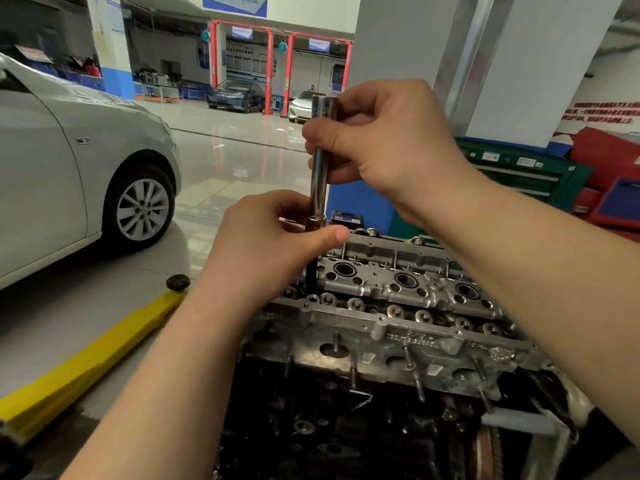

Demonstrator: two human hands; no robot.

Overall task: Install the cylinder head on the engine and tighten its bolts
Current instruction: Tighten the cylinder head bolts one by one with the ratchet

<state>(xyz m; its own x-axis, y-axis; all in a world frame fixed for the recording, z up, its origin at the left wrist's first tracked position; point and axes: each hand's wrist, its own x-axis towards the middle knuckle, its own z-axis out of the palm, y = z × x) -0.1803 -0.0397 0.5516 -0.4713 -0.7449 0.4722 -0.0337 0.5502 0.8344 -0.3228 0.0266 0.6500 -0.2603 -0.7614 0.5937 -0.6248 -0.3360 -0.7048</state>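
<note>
The aluminium cylinder head [391, 306] sits on top of the dark engine block [346, 410] in front of me. A long chrome extension bar with a socket [318, 181] stands upright over the head's left end. My right hand [388, 140] grips the top of the bar. My left hand [277, 237] pinches the bar's lower part, where a dark socket reaches down into a bolt hole. The bolt itself is hidden under the socket.
A silver car [69, 174] stands at the left on the glossy floor. A yellow lift arm [86, 362] with a black pad lies at the lower left. A green tool cabinet [519, 171] and red covers stand at the right, behind a white pillar [485, 64].
</note>
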